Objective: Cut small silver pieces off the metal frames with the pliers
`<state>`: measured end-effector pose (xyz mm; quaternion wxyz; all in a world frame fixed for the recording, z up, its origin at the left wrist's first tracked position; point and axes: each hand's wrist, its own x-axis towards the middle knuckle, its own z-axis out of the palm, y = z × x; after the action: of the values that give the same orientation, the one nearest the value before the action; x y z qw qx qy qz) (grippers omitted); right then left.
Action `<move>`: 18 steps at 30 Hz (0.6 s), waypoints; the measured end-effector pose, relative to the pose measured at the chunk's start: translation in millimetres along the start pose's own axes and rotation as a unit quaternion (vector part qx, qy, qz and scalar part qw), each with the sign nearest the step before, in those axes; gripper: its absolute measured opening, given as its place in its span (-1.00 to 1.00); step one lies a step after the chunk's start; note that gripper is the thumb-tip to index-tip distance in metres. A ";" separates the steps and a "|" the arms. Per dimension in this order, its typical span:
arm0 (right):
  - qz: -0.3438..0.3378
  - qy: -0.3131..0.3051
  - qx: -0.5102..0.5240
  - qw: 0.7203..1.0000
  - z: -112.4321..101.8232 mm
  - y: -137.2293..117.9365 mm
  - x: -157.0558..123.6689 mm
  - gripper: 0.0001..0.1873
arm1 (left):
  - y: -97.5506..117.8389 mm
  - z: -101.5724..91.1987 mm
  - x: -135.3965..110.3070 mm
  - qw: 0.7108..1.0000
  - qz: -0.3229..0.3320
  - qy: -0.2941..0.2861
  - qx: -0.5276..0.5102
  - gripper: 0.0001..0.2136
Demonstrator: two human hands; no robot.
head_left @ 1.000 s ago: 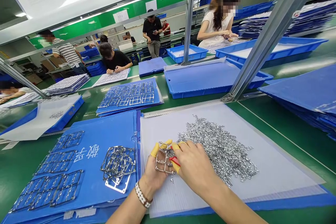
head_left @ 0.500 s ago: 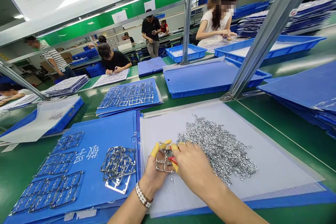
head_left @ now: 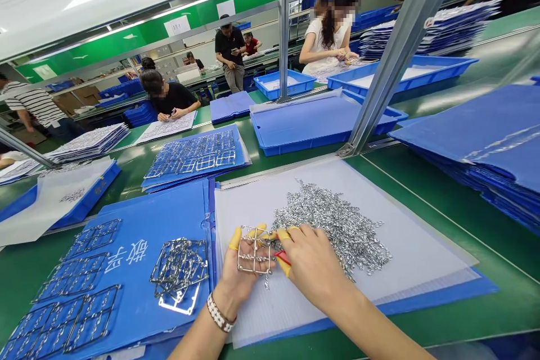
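My left hand [head_left: 238, 278], with yellow finger cots, grips a small metal frame [head_left: 253, 252] of attached parts above the white sheet [head_left: 422, 259]. Closed round a red-handled cutter [head_left: 282, 258], my right hand [head_left: 312, 264] presses its tip against the frame's right edge. A heap of cut-off silver metal pieces [head_left: 333, 225] lies just beyond my hands. To the left, a pile of emptied frames [head_left: 179, 270] rests on a blue sheet [head_left: 169, 214] with white characters.
More metal frames [head_left: 63, 315] lie flat at the lower left. Blue trays [head_left: 312, 124], stacked blue sheets [head_left: 485, 140] and a slanted metal post [head_left: 392, 50] stand behind. Several other people work at benches further back.
The view has shifted, so everything sits a little further left. My hands keep the same hold on frame and cutter. The striped-shirt person at the far left has moved leftward.
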<state>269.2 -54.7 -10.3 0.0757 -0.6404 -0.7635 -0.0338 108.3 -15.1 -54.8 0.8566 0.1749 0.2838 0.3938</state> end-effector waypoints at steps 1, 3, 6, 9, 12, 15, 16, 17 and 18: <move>0.000 -0.004 0.002 1.000 -1.3 -1.4 1.8 -0.79 | 0.0 0.4 -0.1 1.000 -0.001 0.000 0.000 -0.50; 0.001 -0.008 0.005 1.000 -3.3 -2.9 4.5 -0.81 | 0.2 1.3 -0.7 1.000 -0.001 0.002 0.002 -0.49; -0.002 -0.011 0.005 1.000 -4.2 -3.3 6.3 -0.80 | 0.5 2.2 -1.7 1.000 -0.001 0.012 0.006 -0.49; -0.008 -0.016 -0.010 1.000 -4.0 -4.7 6.5 -0.79 | 0.4 2.0 -2.0 1.000 0.002 0.024 0.009 -0.51; -0.014 -0.024 -0.030 0.999 -3.7 -7.9 6.8 -0.80 | 0.0 0.7 -1.4 1.000 0.004 0.027 0.010 -0.52; -0.018 -0.030 -0.044 0.998 -3.8 -10.4 7.3 -0.79 | -0.2 -0.9 -0.5 1.000 0.001 0.026 0.009 -0.53; -0.020 -0.029 -0.047 0.998 -4.1 -10.7 7.3 -0.79 | -0.2 -1.1 -0.5 1.000 0.000 0.026 0.009 -0.53; -0.021 -0.027 -0.048 0.998 -4.4 -10.6 7.1 -0.78 | 0.0 -1.1 -0.5 1.000 0.000 0.026 0.010 -0.53; -0.021 -0.025 -0.048 0.998 -4.9 -10.1 6.5 -0.78 | 0.3 -0.6 -0.8 1.000 -0.001 0.025 0.011 -0.52</move>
<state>258.5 -50.9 -4.0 0.0245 -0.6280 -0.7758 -0.0560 107.3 -15.5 -54.9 0.8480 0.1741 0.3093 0.3936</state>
